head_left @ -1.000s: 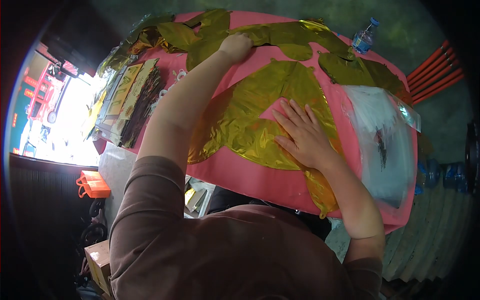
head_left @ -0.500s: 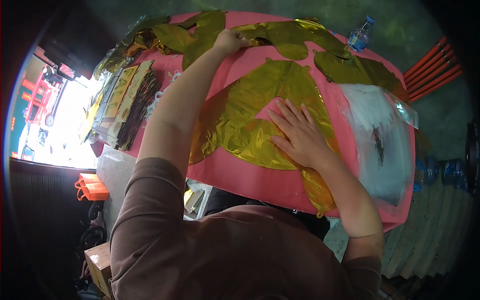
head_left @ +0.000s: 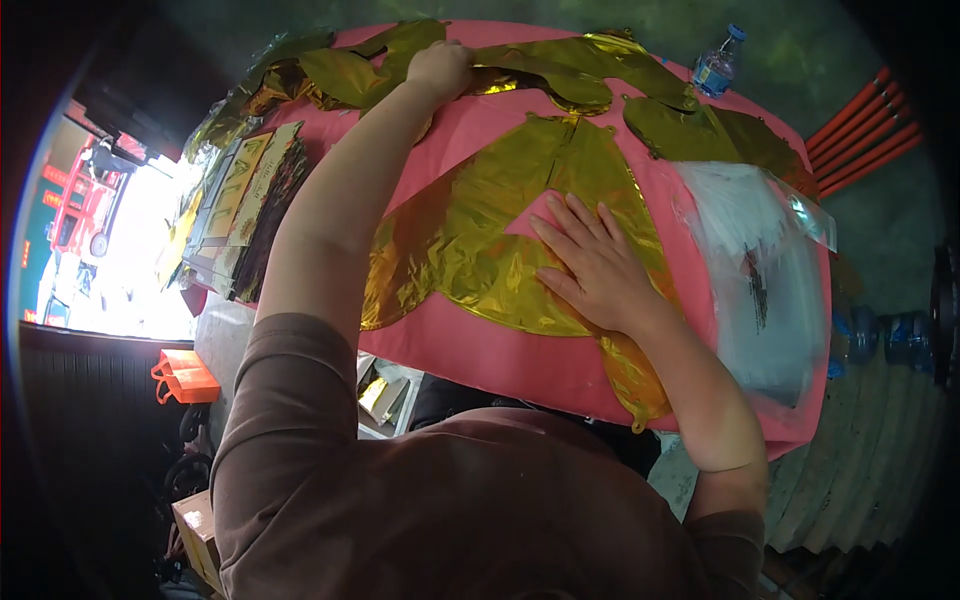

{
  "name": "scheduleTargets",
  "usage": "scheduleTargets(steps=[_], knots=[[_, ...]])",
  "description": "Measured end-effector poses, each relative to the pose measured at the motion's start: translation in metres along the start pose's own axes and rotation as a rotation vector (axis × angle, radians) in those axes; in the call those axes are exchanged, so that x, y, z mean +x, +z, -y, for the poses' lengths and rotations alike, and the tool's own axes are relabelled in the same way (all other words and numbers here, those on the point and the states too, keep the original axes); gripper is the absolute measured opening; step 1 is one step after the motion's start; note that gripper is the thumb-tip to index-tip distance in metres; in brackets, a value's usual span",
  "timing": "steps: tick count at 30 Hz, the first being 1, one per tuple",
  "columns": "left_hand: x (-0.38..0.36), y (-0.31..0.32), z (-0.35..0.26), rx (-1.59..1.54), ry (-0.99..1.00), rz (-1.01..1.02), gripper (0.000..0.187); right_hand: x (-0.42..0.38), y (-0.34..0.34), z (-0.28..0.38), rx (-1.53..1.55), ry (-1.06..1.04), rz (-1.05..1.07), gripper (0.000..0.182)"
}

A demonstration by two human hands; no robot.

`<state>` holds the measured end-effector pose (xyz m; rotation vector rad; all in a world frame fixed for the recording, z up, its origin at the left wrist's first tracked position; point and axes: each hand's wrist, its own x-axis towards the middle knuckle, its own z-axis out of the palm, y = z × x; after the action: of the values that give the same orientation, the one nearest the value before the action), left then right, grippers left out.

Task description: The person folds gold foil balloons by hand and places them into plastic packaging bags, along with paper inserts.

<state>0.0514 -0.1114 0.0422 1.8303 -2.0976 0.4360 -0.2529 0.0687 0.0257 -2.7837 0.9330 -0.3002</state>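
A large flat gold foil balloon (head_left: pixel 480 220), uninflated, with small tabs at its edges, lies across the pink-covered table (head_left: pixel 480 350). My right hand (head_left: pixel 598 268) rests palm down on it with fingers spread, pressing near a notch where pink shows through. At the far side, my left hand (head_left: pixel 440 70) is closed at the edge of another gold foil balloon (head_left: pixel 550 62); the fingertips are mostly hidden behind the hand. That balloon's near edge is partly lifted and shows a bright fold. More gold foil balloons (head_left: pixel 345 78) overlap to its left, and one (head_left: pixel 690 130) lies at the right.
Clear plastic bags (head_left: pixel 765 290) lie at the table's right end. A water bottle (head_left: pixel 718 62) stands at the far right edge. Stacked printed packets (head_left: pixel 245 200) are at the left. An orange bag (head_left: pixel 185 376) and a cardboard box (head_left: pixel 198 540) sit low on the left.
My left hand has moved left along the far side, and the foil by it has lifted and folded. My right hand stays flat on the large balloon.
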Motion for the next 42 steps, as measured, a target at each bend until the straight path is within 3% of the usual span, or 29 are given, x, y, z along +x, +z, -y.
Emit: scheduleTargets(steps=[5, 7, 10, 14, 17, 20, 22, 23, 25, 26, 28, 32, 34, 35, 37, 39, 42], knots=[[-0.005, -0.005, 0.016, 0.025, -0.092, 0.091, 0.023, 0.0, 0.0, 0.0, -0.003, 0.002, -0.001, 0.055], [-0.006, -0.02, 0.013, -0.144, -0.068, 0.229, 0.022, 0.0, 0.001, 0.0, -0.002, 0.002, 0.005, 0.055], [-0.003, -0.027, 0.013, -0.246, 0.079, 0.156, 0.02, 0.0, 0.002, -0.001, -0.007, 0.003, 0.0, 0.055], [0.005, -0.034, 0.007, -0.211, 0.043, 0.235, 0.026, 0.0, 0.001, 0.0, -0.015, 0.005, 0.007, 0.055], [0.016, -0.022, 0.01, -0.142, 0.105, 0.112, 0.031, 0.0, 0.002, 0.0, -0.024, 0.004, -0.002, 0.055], [0.021, -0.029, 0.006, -0.18, 0.008, 0.228, 0.036, 0.0, 0.0, 0.001, -0.023, 0.008, -0.001, 0.055], [0.026, -0.026, 0.012, -0.536, -0.123, 0.389, 0.039, 0.0, -0.001, 0.002, -0.021, 0.017, 0.01, 0.054], [0.025, -0.024, 0.015, -0.538, -0.124, 0.387, 0.039, 0.001, -0.001, 0.002, -0.023, 0.016, 0.012, 0.054], [0.015, -0.03, 0.012, -0.982, -0.2, 0.287, 0.038, 0.001, -0.001, 0.003, -0.026, 0.016, 0.014, 0.054], [0.014, -0.028, 0.013, -0.986, -0.197, 0.289, 0.038, 0.0, 0.0, 0.003, -0.029, 0.02, 0.015, 0.054], [0.013, -0.02, 0.018, -1.411, -0.318, 0.31, 0.038, 0.001, -0.001, 0.003, -0.034, 0.02, 0.027, 0.055], [0.018, -0.011, 0.024, -1.261, -0.248, 0.318, 0.033, 0.003, -0.002, -0.001, -0.028, 0.022, 0.093, 0.058], [0.022, -0.011, 0.019, -0.884, -0.114, 0.199, 0.029, 0.006, -0.008, 0.0, -0.034, -0.04, 0.008, 0.051], [0.023, -0.011, 0.017, -0.884, -0.114, 0.197, 0.029, 0.013, -0.015, -0.003, -0.035, -0.041, 0.008, 0.051], [0.019, -0.023, 0.002, -0.72, -0.044, 0.174, 0.03, 0.041, -0.042, -0.01, 0.344, 0.031, 0.184, 0.044], [0.016, -0.023, -0.006, -0.691, 0.008, 0.144, 0.029, 0.07, -0.047, -0.025, 0.521, 0.026, -0.144, 0.035], [0.001, -0.05, -0.026, -0.58, 0.085, 0.148, 0.025, 0.12, -0.07, -0.034, 0.323, 0.077, -0.394, 0.029]])
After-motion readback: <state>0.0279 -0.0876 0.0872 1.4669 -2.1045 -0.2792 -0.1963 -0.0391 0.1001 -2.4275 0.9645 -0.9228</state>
